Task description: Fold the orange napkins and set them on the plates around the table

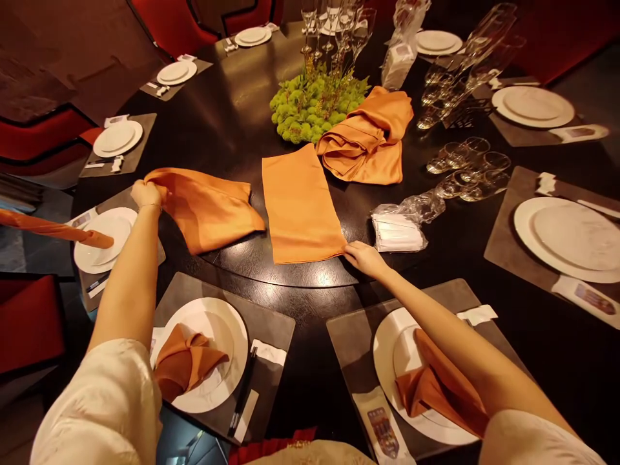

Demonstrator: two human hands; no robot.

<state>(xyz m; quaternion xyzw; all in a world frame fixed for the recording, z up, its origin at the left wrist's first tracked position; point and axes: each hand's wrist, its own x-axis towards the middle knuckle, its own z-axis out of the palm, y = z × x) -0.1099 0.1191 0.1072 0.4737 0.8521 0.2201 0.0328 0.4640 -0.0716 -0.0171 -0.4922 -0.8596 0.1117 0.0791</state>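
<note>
Orange cloth napkin [301, 210] lies flat, corner pinched by my right hand [364, 258]; my closed left hand [146, 194] grips a second napkin [210, 213], best held lightly against creasing.

Head-worn view: faces forward, down across round table [307, 342] from near edge.

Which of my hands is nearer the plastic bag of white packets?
Right. Your right hand is just beside the plastic bag, at the corner of the flat napkin. Your left hand is farther off to the left, holding another napkin.
</note>
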